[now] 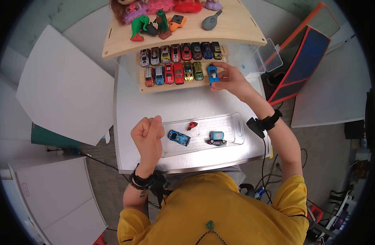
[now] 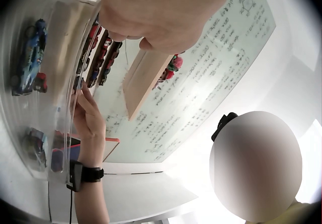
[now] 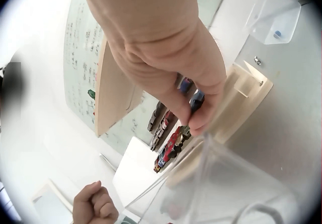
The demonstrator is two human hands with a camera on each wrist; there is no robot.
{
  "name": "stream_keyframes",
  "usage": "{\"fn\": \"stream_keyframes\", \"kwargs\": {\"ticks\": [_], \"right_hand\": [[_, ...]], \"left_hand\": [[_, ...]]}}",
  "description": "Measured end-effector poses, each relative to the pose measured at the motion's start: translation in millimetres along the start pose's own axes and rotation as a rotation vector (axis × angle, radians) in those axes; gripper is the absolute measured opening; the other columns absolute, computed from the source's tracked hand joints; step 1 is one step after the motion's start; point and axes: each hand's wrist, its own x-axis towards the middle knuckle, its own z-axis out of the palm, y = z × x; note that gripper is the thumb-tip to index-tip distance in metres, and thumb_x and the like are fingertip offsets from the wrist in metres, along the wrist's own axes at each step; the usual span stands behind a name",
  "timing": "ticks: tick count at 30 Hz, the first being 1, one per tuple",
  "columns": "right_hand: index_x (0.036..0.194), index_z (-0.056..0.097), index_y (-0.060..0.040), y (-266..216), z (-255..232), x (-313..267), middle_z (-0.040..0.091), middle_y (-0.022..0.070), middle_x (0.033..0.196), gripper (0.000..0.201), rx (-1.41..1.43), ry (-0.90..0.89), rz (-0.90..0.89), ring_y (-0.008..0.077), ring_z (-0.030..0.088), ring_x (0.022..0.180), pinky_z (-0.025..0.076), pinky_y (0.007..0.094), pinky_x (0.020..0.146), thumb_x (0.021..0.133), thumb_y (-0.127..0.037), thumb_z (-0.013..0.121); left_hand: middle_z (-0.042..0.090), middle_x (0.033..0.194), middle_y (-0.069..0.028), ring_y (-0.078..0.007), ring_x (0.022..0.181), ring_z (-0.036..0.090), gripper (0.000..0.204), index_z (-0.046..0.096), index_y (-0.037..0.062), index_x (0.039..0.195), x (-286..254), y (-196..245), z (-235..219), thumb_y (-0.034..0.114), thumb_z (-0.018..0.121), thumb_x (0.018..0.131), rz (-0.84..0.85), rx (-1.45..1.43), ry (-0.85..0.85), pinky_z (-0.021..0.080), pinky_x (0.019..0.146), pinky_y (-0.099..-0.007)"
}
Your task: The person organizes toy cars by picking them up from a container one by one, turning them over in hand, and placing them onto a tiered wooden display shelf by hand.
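Note:
My right hand point(image 1: 235, 83) pinches a blue toy car point(image 1: 212, 75) between thumb and fingers at the right end of the front row on the wooden rack point(image 1: 154, 88). In the right wrist view the same blue car point(image 3: 197, 100) shows between the fingertips of the right hand point(image 3: 176, 58). The left hand point(image 1: 148, 136) is curled with nothing in it, by the left end of a clear tray point(image 1: 168, 152). In the tray lie a blue patterned car point(image 1: 179, 138), a small red toy point(image 1: 192, 125) and a teal vehicle point(image 1: 216, 136) against another car.
Two rows of toy cars stand on the rack, a green one point(image 1: 198, 71) left of the held car. Above is a wooden shelf point(image 1: 236, 34) with dolls and clay figures. A clear container point(image 1: 273, 57) is at the right; cables hang by the right arm.

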Motion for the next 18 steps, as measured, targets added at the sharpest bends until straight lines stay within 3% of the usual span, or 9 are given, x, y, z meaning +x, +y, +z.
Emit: {"fn": "stream_keyframes", "kwargs": {"ticks": [7, 12, 18], "right_hand": [[0.15, 0.038, 0.0094, -2.0, 5.4, 5.4, 0.072, 0.0206, 0.094, 0.065, 0.03, 0.018, -0.036, 0.0251, 0.077, 0.078, 0.063, 0.0304, 0.07, 0.093, 0.005, 0.069], [0.125, 0.047, 0.0076, 5.5, 7.4, 7.8, 0.074, 0.0203, 0.091, 0.037, -0.022, 0.102, -0.024, 0.0239, 0.078, 0.076, 0.063, 0.0307, 0.062, 0.098, -0.004, 0.069], [0.126, 0.047, 0.0077, 2.7, 8.4, 5.1, 0.074, 0.0214, 0.092, 0.039, -0.079, 0.096, -0.009, 0.0234, 0.078, 0.078, 0.062, 0.0302, 0.062, 0.099, -0.006, 0.07]], "left_hand": [[0.029, 0.062, 0.0071, -0.0068, 0.056, 0.021, 0.057, 0.024, 0.0167, 0.066, -0.5, 0.9, 2.4, -0.001, 0.065, 0.1, 0.008, 0.022, 0.002, 0.02, 0.053, -0.0293], [0.031, 0.063, 0.0055, -0.0065, 0.057, 0.023, 0.056, 0.023, 0.0152, 0.069, -0.1, -1.5, 0.3, -0.001, 0.066, 0.101, 0.033, -0.014, -0.014, 0.021, 0.052, -0.0287], [0.031, 0.063, 0.0058, -0.0064, 0.057, 0.021, 0.056, 0.023, 0.0152, 0.069, 0.3, -2.7, -0.9, 0.0, 0.066, 0.101, 0.044, -0.018, -0.029, 0.02, 0.051, -0.0291]]}}
